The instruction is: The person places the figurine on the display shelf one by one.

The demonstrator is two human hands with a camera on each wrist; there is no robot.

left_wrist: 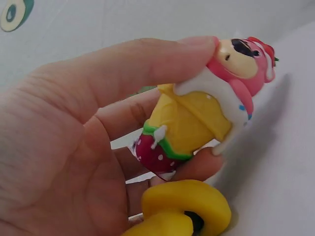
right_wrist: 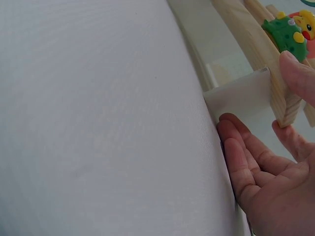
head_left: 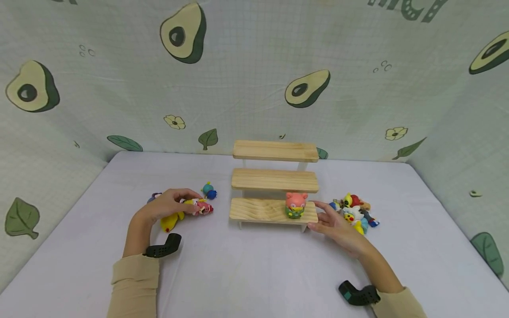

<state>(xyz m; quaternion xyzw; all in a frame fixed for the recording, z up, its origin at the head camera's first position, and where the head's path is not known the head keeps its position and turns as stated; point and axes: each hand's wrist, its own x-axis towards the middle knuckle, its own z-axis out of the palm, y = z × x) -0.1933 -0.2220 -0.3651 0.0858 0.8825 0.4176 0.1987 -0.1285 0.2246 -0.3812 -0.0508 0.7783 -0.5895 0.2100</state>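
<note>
My left hand (head_left: 175, 205) pinches a pink bear figurine (left_wrist: 241, 64) between thumb and fingers. Its lower part is a yellow cone with white icing and a dark red, white-dotted base. A yellow toy (left_wrist: 206, 206) lies just below that hand. At the end of the lowest board of a three-step wooden display shelf (head_left: 254, 209), my right hand (head_left: 336, 227) holds the board between thumb and index finger. The other fingers rest low by the white support (right_wrist: 241, 91). Near that end stands a pink figurine (head_left: 296, 204) with a green body, upright on the board.
A pile of small colourful figurines (head_left: 355, 213) lies right of the shelf, just beyond the right hand. Left of the shelf sits a teal and blue toy (head_left: 208, 190). A printed cloth backdrop (head_left: 246, 88) rises behind the white table (head_left: 254, 274).
</note>
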